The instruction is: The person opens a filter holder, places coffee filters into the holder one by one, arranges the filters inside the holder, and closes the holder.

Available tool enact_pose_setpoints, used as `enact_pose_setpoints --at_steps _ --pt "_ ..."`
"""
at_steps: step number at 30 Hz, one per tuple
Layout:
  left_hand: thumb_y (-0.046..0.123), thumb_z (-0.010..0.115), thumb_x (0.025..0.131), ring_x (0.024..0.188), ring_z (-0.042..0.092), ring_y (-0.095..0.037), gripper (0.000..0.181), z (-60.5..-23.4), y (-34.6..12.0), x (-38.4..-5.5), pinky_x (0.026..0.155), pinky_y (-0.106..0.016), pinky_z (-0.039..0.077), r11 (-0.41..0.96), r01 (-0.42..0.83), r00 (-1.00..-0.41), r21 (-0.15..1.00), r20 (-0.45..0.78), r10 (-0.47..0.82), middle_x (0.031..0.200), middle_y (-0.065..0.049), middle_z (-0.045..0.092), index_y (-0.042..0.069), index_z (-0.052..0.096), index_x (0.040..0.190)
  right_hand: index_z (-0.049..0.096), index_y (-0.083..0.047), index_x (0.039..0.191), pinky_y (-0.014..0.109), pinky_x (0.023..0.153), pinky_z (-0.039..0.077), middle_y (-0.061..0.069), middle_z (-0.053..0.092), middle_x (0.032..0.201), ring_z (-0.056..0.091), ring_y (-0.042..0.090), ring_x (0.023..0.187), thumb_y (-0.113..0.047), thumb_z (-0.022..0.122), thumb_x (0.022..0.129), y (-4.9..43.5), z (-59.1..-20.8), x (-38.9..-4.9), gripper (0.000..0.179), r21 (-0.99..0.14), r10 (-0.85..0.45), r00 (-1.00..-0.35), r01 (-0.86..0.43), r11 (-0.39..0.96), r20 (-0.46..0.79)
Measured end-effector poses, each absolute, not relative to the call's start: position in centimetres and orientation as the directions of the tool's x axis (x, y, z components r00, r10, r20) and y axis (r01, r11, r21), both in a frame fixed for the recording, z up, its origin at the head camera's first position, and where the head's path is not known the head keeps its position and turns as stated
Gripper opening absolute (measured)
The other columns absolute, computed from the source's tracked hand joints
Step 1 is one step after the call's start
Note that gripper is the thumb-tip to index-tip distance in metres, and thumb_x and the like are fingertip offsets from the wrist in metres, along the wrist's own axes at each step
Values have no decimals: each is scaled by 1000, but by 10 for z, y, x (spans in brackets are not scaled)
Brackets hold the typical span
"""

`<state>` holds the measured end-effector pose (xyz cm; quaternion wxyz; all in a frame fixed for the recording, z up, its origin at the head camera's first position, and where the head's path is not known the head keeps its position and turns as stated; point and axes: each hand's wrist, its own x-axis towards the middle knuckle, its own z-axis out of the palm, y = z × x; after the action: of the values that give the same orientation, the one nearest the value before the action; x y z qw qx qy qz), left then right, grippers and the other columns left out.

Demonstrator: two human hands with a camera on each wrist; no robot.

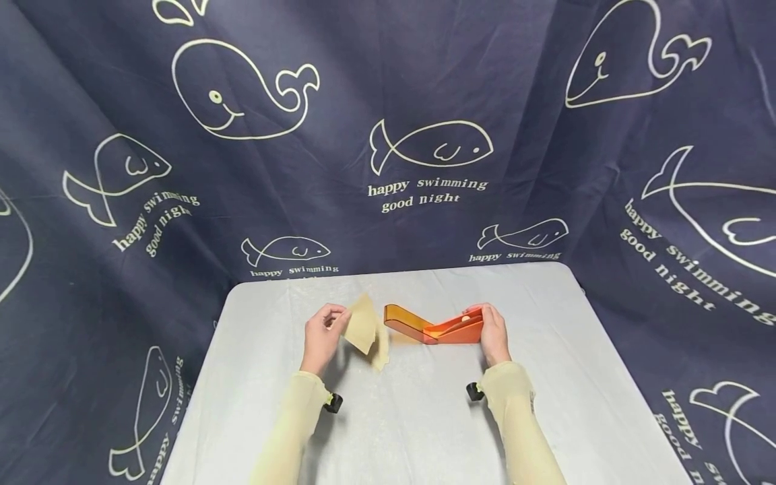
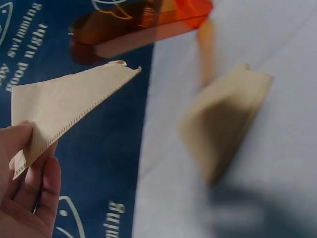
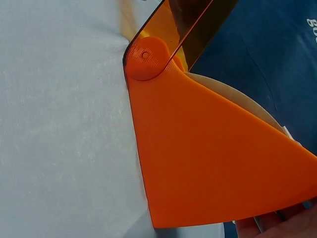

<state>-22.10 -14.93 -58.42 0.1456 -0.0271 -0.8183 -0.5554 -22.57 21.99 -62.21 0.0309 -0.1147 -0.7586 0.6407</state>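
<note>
My left hand [image 1: 321, 337] pinches a tan paper coffee filter [image 2: 59, 106] by its corner, thumb on one face and fingers behind; its crimped seam shows in the left wrist view. A second coffee filter [image 2: 223, 119], blurred there, is apart from the hand, below and to the right of the first one. My right hand [image 1: 495, 337] grips the right end of an orange wedge-shaped filter holder [image 3: 213, 158]. Its see-through amber lid [image 1: 403, 322] is swung open to the left. A tan paper edge [image 3: 237, 94] shows inside the holder.
Both hands work above a table with a white cloth [image 1: 424, 417]. Behind and at the sides hangs a dark blue curtain [image 1: 339, 202] with whale and fish drawings. A small black piece [image 1: 333, 403] sits at the left wrist, another [image 1: 475, 391] at the right.
</note>
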Motion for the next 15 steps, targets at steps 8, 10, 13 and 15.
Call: enact_pose_setpoints --at_steps 8,10,13,15 --pt "18 78 94 82 71 -13 8 -562 -146 -221 81 -25 54 373 285 -932 883 347 -108 82 -5 78 10 75 95 59 8 125 48 97 50 29 61 125 59 31 107 -25 26 115 215 -595 -218 48 -974 191 -971 173 149 -144" --pt "20 78 94 83 71 -14 9 -559 -143 -221 82 -26 54 364 301 -928 881 359 -100 83 -6 78 11 76 95 58 9 125 49 96 50 30 61 124 59 36 108 -23 25 115 215 -592 -216 47 -975 184 -974 162 153 -133" --pt "20 78 94 81 72 -17 10 -557 -140 -220 81 -28 54 359 316 -926 878 369 -86 83 -7 78 11 76 95 59 7 126 48 95 51 29 61 125 58 37 109 -26 25 115 216 -597 -218 48 -977 184 -975 151 147 -123" --pt "20 78 94 80 72 -17 9 -556 -138 -220 81 -28 54 360 315 -927 878 366 -80 82 -5 78 12 76 95 59 5 128 46 96 51 28 61 127 59 35 110 -29 25 115 217 -606 -221 50 -978 191 -974 149 148 -120"
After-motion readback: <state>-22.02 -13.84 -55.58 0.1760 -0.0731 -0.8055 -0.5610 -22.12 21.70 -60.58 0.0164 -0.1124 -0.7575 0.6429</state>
